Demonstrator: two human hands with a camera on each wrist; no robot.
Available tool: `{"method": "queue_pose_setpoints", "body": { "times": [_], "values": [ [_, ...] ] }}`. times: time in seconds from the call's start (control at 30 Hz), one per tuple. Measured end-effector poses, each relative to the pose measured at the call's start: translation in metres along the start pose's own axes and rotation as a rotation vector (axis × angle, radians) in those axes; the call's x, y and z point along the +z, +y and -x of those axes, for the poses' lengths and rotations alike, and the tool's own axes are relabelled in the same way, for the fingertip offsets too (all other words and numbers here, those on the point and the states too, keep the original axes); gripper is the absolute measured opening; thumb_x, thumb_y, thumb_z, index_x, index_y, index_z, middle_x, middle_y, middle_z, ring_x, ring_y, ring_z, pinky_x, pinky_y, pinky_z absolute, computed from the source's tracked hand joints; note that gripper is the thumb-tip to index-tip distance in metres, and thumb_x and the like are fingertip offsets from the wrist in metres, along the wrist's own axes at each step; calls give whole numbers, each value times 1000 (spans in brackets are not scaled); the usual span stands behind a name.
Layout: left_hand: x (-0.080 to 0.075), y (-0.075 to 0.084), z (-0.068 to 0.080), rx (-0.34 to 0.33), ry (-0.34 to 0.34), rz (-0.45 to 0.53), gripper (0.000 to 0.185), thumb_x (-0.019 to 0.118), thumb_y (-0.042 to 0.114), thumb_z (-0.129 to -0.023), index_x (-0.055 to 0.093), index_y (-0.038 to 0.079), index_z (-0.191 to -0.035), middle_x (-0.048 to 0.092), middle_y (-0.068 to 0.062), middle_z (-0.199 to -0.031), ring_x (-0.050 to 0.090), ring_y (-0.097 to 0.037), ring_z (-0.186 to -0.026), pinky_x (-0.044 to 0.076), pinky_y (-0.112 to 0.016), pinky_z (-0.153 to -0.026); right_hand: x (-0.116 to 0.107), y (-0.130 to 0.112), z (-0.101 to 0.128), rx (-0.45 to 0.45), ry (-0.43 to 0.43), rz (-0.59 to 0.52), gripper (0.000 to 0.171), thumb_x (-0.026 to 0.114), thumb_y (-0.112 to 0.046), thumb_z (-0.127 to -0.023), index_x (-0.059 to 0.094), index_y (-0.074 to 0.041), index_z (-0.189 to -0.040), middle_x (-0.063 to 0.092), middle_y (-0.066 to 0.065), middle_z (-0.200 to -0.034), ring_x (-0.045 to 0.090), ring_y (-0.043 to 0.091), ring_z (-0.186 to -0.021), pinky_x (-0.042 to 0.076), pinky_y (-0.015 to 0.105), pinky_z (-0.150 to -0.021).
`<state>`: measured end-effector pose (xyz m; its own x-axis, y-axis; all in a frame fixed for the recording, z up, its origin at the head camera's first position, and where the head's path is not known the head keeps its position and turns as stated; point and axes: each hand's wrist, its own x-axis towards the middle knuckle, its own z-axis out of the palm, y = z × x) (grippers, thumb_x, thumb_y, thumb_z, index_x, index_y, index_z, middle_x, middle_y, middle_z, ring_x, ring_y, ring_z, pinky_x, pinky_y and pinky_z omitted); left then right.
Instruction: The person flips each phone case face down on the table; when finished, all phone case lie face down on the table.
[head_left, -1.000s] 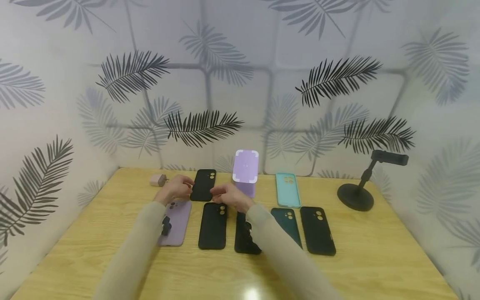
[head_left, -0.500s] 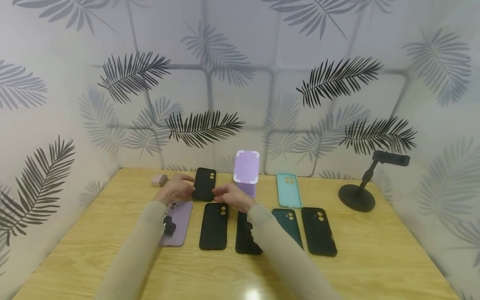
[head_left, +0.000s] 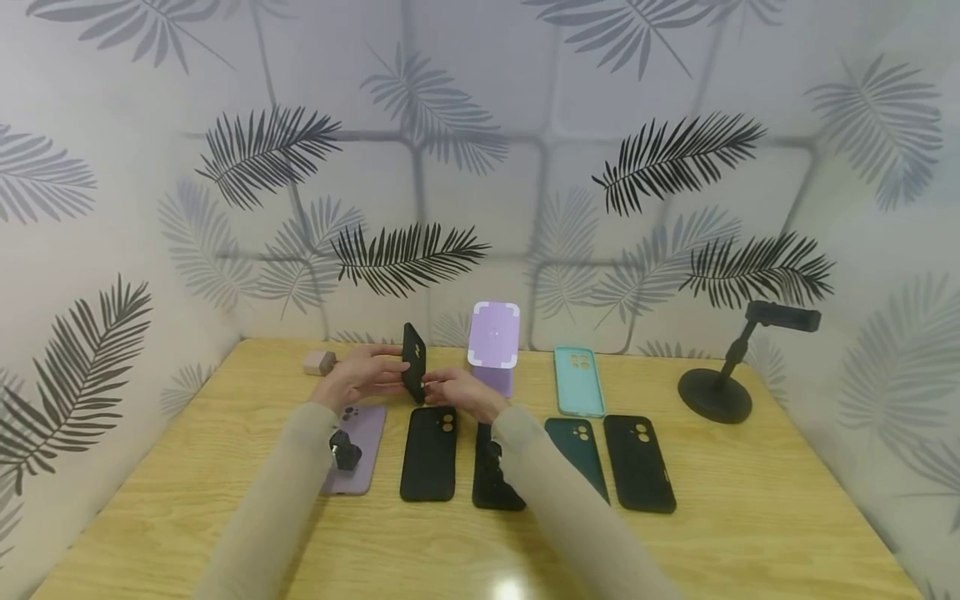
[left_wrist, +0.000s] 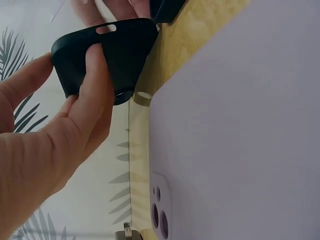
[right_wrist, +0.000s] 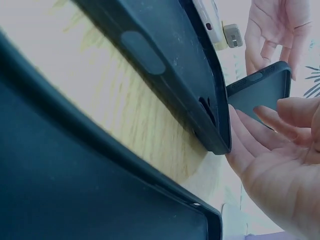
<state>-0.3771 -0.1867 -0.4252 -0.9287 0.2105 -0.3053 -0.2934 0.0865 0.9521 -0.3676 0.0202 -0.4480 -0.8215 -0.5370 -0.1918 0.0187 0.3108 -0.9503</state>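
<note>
A black phone case [head_left: 413, 358] stands tilted up on its long edge at the back left of the table. My left hand [head_left: 360, 379] grips its raised side, thumb on one face and fingers on the other, as the left wrist view shows. My right hand [head_left: 461, 393] has its curled fingertips on the lower right edge of the case; part of that hold is hidden. In the right wrist view the hollow inside of the case [right_wrist: 257, 95] faces the camera. Below my left wrist lies a lilac case [head_left: 369, 442], and below my hands another black case [head_left: 429, 454].
A black case [head_left: 495, 483] lies partly under my right wrist, with a dark teal case [head_left: 579, 446] and a black case [head_left: 640, 462] to its right. Behind are a turquoise case [head_left: 579, 382], a lilac stand [head_left: 493, 335], a black stand [head_left: 716, 392] and a pink charger [head_left: 318, 362].
The black phone case lay flat between my hands; now its left side is lifted and it stands steeply tilted. My left hand has shifted slightly right with it; the right hand has barely moved.
</note>
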Motion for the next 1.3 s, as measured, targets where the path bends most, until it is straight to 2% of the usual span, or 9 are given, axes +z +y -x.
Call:
{"method": "queue_pose_setpoints", "body": {
  "times": [0.1, 0.2, 0.43, 0.5, 0.6, 0.8, 1.0, 1.1, 1.3],
  "values": [
    [1, -1, -1, 12, -18, 13, 59, 61, 7, -96, 35, 4, -150, 52, -28, -140, 59, -34, -122, 55, -43, -96, 0, -1, 0, -2, -3, -33, 44, 36, -13, -106, 38, 1, -148, 49, 27, -142, 52, 38, -129, 43, 44, -111],
    [2, -4, -2, 42, -57, 9, 58, 58, 5, -98, 34, 2, -150, 52, -28, -139, 60, -33, -121, 50, -47, -102, 0, -2, 0, -13, -9, -50, 46, 35, -18, -107, 34, -1, -150, 48, 26, -144, 51, 39, -131, 41, 46, -112],
    [4, -9, -6, 98, -157, -67, 52, 51, -2, -99, 33, -3, -148, 66, -17, -116, 66, -23, -108, 50, -47, -102, 2, -5, -1, -37, 4, -48, 53, 35, -29, -108, 27, -1, -153, 50, 26, -142, 51, 38, -131, 39, 48, -113],
    [6, -10, -6, 111, -168, -90, 52, 52, -3, -98, 33, -5, -147, 66, -17, -116, 66, -25, -107, 52, -45, -100, 2, -5, -1, -45, 17, -51, 54, 35, -30, -108, 27, 0, -153, 52, 26, -141, 52, 38, -129, 40, 49, -113],
    [6, -12, -6, 120, -174, -132, 53, 54, -2, -98, 34, -6, -146, 61, -25, -124, 65, -31, -112, 53, -45, -98, 2, -3, -2, -53, 37, -61, 54, 38, -31, -108, 32, -1, -151, 55, 24, -138, 55, 36, -127, 42, 49, -111],
    [7, -12, -6, 92, -132, -211, 51, 58, 1, -97, 38, -5, -144, 50, -32, -135, 62, -37, -116, 52, -47, -100, 2, -1, -3, -46, 108, -75, 48, 44, -28, -106, 43, 0, -145, 62, 21, -131, 60, 34, -121, 48, 48, -105],
    [7, -9, -5, 50, -66, -287, 53, 59, 2, -96, 40, -5, -144, 51, -31, -135, 60, -36, -118, 51, -45, -101, 3, -2, -1, -23, 222, -66, 53, 50, -19, -103, 33, 0, -150, 60, 24, -129, 60, 34, -119, 50, 46, -102],
    [5, -10, -4, 23, -39, -321, 52, 59, 3, -96, 41, -4, -144, 53, -30, -135, 60, -35, -120, 51, -44, -101, 3, 0, -1, 3, 263, -26, 58, 54, -19, -101, 29, 0, -151, 60, 24, -128, 62, 32, -116, 52, 44, -99],
    [-1, -13, -3, 24, -10, -362, 49, 57, 6, -96, 44, -3, -143, 51, -29, -140, 57, -37, -124, 51, -45, -102, 6, 4, -3, -2, 304, 70, 49, 60, -18, -98, 41, 3, -139, 62, 23, -120, 65, 29, -103, 55, 38, -88]
  ]
}}
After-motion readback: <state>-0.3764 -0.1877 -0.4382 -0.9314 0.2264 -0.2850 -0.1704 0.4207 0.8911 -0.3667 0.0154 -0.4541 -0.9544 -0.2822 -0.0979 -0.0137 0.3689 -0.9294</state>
